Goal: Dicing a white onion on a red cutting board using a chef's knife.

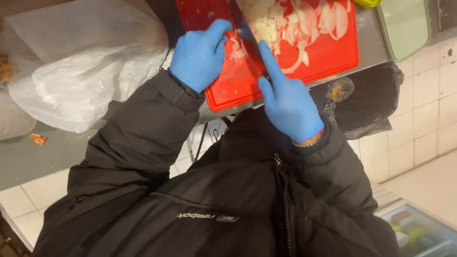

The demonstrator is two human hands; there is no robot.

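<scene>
Chopping onion on a red cutting board (228, 93), looking down from above.

Wearing blue gloves on both hands. Right hand (288, 102) wrapping tight around the knife handle, with one finger stretching out along the top of the dark blade (247, 35), likely for steering the cut. Blade running up and away from the right hand, between the two hands.

Left hand (200, 54) curling loosely just left of the blade, fingertips pressing down on a few onion bits (236, 50), probably for keeping them from sliding about. Not gripping anything tight, more resting and holding down.

Chopped onion pile (266, 24) sitting just past the blade, up and right of both hands. Bigger onion slices (328, 19) lying farther right of the right hand, still in long curved pieces, maybe waiting for cutting.

Board lying on a grey metal bench (366, 45), hanging a little over the near edge.

White plastic bag (81, 62) bunching up well left of the left hand. Black bag (369, 97) hanging off the bench edge just right of the right hand, handy for scraps perhaps. Pale green tray (404, 26) sitting far right, past the board.

Black puffy jacket sleeves (143, 138) covering both arms down to the gloves.
</scene>
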